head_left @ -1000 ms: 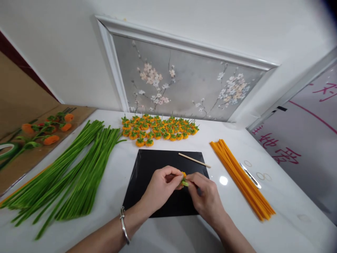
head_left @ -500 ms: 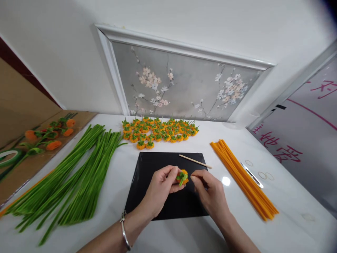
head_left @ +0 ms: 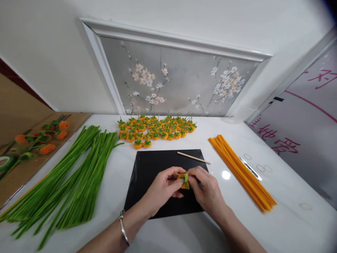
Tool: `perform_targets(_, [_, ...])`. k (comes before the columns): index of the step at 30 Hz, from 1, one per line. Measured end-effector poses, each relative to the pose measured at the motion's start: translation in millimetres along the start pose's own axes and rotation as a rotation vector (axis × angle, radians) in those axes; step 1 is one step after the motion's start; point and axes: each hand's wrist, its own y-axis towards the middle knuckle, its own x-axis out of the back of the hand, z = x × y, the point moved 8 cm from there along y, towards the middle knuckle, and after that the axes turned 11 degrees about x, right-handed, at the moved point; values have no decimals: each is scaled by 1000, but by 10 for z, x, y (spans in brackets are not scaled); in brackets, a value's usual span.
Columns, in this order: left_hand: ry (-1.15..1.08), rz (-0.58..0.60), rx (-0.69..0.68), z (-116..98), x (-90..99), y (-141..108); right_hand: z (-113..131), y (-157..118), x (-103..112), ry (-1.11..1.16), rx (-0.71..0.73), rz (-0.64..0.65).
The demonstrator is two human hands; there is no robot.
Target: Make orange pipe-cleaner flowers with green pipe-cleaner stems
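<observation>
A small orange pipe-cleaner pumpkin (head_left: 185,182) with green leaves and stem is held over the black mat (head_left: 150,165). My left hand (head_left: 161,189) grips it from the left between thumb and fingers. From the right, my right hand (head_left: 209,189) pinches at its green top, fingertips touching its edge; the exact spot they grip is partly hidden. A thin wooden stick (head_left: 193,157) lies across the mat's upper right edge. Behind the mat stand many finished pipe-cleaner pumpkins (head_left: 155,130) in rows, green stems up.
Green pipe cleaners (head_left: 81,182) are spread on the left. Orange pipe cleaners (head_left: 242,174) lie bundled at right, beside metal tweezers (head_left: 250,169) and faint rings (head_left: 260,168). A cardboard sheet (head_left: 76,117) at far left bears orange flowers (head_left: 47,149) and green tape (head_left: 7,163).
My right hand has moved left, from apart to touching the pumpkin. The pumpkin has turned slightly in my left hand, and the whole view has shifted a little.
</observation>
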Motion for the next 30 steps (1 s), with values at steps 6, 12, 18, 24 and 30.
perform_targets(6, [6, -79, -102, -86, 79, -2, -294, -167, -115, 348, -471, 52])
perform_targets(12, [233, -132, -235, -145, 79, -31, -325, -238, -246, 428, -587, 170])
perform_targets(18, [337, -197, -245, -115, 89, -10, -194, -129, -193, 170, -331, 197])
perform_targets(24, [430, -167, -331, -78, 43, 1, -12, -110, -159, -331, -34, 180])
perform_targets(30, [483, -116, -366, -111, -1, -19, 55, -120, -109, -511, 99, 78])
